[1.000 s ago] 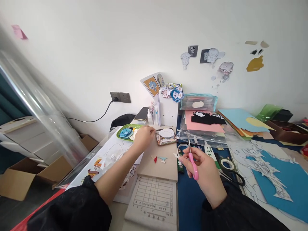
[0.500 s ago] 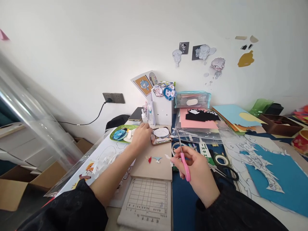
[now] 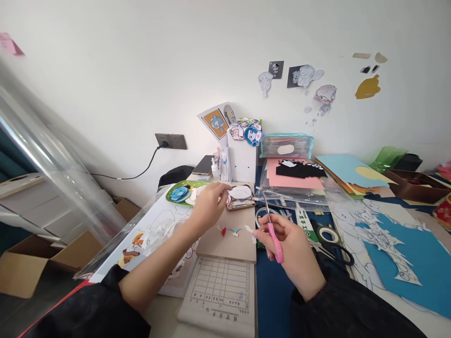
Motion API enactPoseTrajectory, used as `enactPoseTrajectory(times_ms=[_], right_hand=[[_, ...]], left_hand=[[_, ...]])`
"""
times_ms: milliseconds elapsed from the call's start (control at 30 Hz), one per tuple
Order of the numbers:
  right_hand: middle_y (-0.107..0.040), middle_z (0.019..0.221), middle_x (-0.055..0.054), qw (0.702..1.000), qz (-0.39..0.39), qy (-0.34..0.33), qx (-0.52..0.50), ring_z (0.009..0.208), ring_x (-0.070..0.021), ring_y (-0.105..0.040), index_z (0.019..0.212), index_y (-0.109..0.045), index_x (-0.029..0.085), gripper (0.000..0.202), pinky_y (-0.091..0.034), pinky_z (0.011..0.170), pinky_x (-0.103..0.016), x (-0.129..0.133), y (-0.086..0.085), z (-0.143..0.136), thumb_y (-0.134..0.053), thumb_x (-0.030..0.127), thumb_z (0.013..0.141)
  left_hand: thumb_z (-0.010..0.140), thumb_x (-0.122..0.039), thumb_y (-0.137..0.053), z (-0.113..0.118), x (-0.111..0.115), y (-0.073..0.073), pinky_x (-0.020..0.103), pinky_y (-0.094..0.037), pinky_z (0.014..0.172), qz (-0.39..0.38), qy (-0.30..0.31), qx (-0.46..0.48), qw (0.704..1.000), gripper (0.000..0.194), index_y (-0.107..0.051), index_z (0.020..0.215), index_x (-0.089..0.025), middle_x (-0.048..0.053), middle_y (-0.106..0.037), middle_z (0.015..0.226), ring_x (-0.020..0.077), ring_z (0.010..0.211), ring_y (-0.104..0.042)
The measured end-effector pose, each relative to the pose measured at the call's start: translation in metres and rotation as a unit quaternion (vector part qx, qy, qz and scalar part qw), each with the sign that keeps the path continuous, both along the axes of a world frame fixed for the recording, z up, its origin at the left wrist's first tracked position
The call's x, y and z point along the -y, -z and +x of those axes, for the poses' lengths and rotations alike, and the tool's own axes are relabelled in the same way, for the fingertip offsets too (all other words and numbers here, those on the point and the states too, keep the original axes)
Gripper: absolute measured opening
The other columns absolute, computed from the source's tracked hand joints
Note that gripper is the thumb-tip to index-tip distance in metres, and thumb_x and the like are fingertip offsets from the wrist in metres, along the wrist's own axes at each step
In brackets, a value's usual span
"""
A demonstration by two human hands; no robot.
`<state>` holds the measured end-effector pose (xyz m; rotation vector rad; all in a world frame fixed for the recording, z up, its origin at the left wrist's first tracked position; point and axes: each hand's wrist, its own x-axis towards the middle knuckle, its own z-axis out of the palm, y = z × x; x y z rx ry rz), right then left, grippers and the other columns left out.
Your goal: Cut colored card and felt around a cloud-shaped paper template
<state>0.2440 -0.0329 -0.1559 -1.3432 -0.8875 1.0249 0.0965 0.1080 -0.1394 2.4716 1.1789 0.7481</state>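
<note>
My right hand (image 3: 292,249) has a pair of pink-handled scissors (image 3: 276,241) hung on its fingers, the blades pointing up and away. Between its thumb and fingertips it also pinches a small white paper scrap (image 3: 249,229). My left hand (image 3: 210,204) is bent over the beige board (image 3: 225,246), fingertips at the left edge of a small tin (image 3: 254,204) that holds a white paper cutout (image 3: 240,191). Its thumb and index finger look apart, and I see nothing between them. Small red (image 3: 223,231) and light blue (image 3: 235,232) paper pieces lie on the board between my hands.
A green plate (image 3: 170,199) with blue and white cutouts stands left of the tin. Right of the board are white tape (image 3: 327,234), black-handled scissors (image 3: 340,253) and blue paper (image 3: 423,277). A printed grid sheet (image 3: 220,291) lies in front. Clear plastic film (image 3: 70,155) leans at left.
My left hand has moved from beside the green plate to the right and slightly nearer, toward the tin. My right hand keeps hold of the scissors and scrap. The view has shifted slightly left.
</note>
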Motion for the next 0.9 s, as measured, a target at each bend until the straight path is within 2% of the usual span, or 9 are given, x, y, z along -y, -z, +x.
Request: enactPoseTrajectory(times_ms=[100,200,267,367,433,567,733,900], right_hand=[[-0.058,0.061,0.007,1.000,0.001,-0.009,-0.008,0.036,-0.0038,-0.044,0.081,-0.056,0.018,0.028,-0.036,0.037,-0.018,0.002,0.000,0.000,-0.078,0.029,0.067],[-0.059,0.062,0.007,1.000,0.002,-0.022,-0.012,0.037,-0.0037,-0.044,0.083,-0.056,0.018,0.028,-0.035,0.037,-0.017,0.003,0.001,-0.001,-0.077,0.028,0.068],[-0.059,0.060,0.007,0.999,0.003,-0.035,-0.015,0.037,-0.0039,-0.045,0.085,-0.056,0.018,0.028,-0.035,0.037,-0.017,0.003,0.002,-0.002,-0.077,0.028,0.069],[-0.054,0.052,0.010,0.999,0.002,-0.047,-0.017,0.036,-0.0035,-0.044,0.084,-0.056,0.018,0.025,-0.033,0.038,-0.016,0.001,0.003,-0.002,-0.074,0.030,0.073],[-0.056,0.056,0.009,0.998,-0.004,-0.055,-0.012,0.035,-0.0023,-0.043,0.085,-0.057,0.018,0.021,-0.033,0.037,-0.016,0.001,0.003,-0.002,-0.072,0.030,0.076],[-0.064,0.078,0.003,0.997,-0.022,-0.070,0.002,0.036,-0.0014,-0.046,0.087,-0.059,0.018,0.019,-0.036,0.038,-0.017,0.003,0.003,-0.003,-0.071,0.025,0.075],[-0.062,0.073,0.005,0.997,-0.020,-0.071,0.010,0.037,-0.0026,-0.047,0.087,-0.059,0.019,0.015,-0.037,0.039,-0.018,0.004,0.005,-0.004,-0.069,0.020,0.076],[-0.060,0.066,0.006,0.996,-0.011,-0.083,0.009,0.036,-0.0038,-0.045,0.085,-0.060,0.019,0.013,-0.036,0.038,-0.019,0.005,0.002,-0.007,-0.069,0.019,0.076]], left_hand=[[0.094,-0.028,-0.038,-0.006,0.036,-0.006,0.029,-0.049,0.075,-0.123,0.087,0.069,0.986,0.027,-0.063,0.095,-0.016,0.004,-0.068,0.088,0.0163,0.082,-0.061],[0.090,-0.037,-0.048,-0.010,0.060,-0.001,0.024,-0.050,0.065,-0.248,0.145,0.129,0.949,0.028,-0.064,0.086,-0.015,0.004,-0.068,0.081,0.0141,0.071,-0.062],[0.087,-0.040,-0.053,-0.011,0.065,0.007,0.023,-0.050,0.062,-0.310,0.152,0.174,0.922,0.027,-0.063,0.083,-0.014,0.004,-0.068,0.076,0.0130,0.066,-0.061],[0.084,-0.039,-0.057,-0.012,0.064,0.018,0.023,-0.049,0.061,-0.372,0.130,0.236,0.888,0.026,-0.062,0.081,-0.014,0.004,-0.069,0.072,0.0111,0.061,-0.059],[0.084,-0.038,-0.059,-0.014,0.063,0.021,0.021,-0.048,0.061,-0.397,0.110,0.268,0.871,0.024,-0.062,0.080,-0.015,0.004,-0.069,0.073,0.0101,0.061,-0.058],[0.082,-0.036,-0.062,-0.017,0.066,0.021,0.019,-0.047,0.060,-0.432,0.091,0.301,0.845,0.021,-0.063,0.078,-0.015,0.002,-0.069,0.072,0.0088,0.061,-0.056],[0.080,-0.035,-0.065,-0.016,0.075,0.019,0.019,-0.045,0.059,-0.460,0.096,0.309,0.827,0.020,-0.065,0.079,-0.015,0.001,-0.068,0.074,0.0085,0.062,-0.055],[0.077,-0.034,-0.068,-0.014,0.077,0.019,0.019,-0.042,0.055,-0.456,0.101,0.305,0.830,0.018,-0.067,0.078,-0.016,-0.001,-0.062,0.071,0.0088,0.060,-0.051]])
